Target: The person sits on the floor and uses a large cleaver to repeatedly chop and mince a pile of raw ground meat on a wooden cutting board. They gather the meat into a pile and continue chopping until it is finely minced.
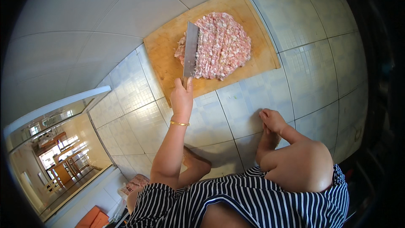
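My left hand [182, 98] grips the handle of a wide-bladed cleaver [191, 49], and a gold bangle [179, 123] circles its wrist. The blade stands at the left part of a mound of minced meat [223, 46]. Rows of cut lines run through the pale pink meat, and a smaller portion shows left of the blade. Beneath it all is a wooden cutting board [262, 55] laid on the tiled floor. My right hand [271, 119] hangs apart from the board, near my right leg, with fingers curled in and nothing visible in them.
Light floor tiles [310, 79] surround the board, whose far left side lies along a tiled wall [120, 3]. A doorway [60, 164] at the left opens toward wooden furniture. An orange item [92, 218] and a patterned bag [136, 183] are at the lower left.
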Demonstrator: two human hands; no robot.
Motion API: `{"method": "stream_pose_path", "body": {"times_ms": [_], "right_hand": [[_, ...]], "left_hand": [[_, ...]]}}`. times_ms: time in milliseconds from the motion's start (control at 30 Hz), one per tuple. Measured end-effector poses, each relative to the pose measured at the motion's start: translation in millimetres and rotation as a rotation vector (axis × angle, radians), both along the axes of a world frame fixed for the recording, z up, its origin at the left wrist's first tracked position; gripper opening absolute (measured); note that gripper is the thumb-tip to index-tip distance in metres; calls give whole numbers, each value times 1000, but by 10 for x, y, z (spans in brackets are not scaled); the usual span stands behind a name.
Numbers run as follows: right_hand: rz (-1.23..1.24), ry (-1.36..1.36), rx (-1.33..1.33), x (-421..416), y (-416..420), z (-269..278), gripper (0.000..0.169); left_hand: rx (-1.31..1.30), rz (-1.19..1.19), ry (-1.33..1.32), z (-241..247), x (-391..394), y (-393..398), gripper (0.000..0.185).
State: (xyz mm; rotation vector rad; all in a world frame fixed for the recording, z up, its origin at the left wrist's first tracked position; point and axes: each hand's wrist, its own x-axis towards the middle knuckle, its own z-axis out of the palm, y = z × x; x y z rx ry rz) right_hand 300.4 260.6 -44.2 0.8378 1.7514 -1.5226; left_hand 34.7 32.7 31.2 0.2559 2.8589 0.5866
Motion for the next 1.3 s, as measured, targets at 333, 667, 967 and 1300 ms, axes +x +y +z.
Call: {"method": "stream_pose_path", "body": {"times_ms": [333,667,967,1300], "right_hand": [[48,-63,64,-45,30,83,31],[28,-84,70,-81,2,128,32],[50,24,95,55,-20,-80,31],[62,-18,104,-55,-18,22,32]], "left_hand": [[-28,-97,6,119,-79,153,40],[45,-108,-25,165,-31,226,38],[-2,-157,50,211,-161,407,40],[50,-133,30,215,-13,494,38]]}}
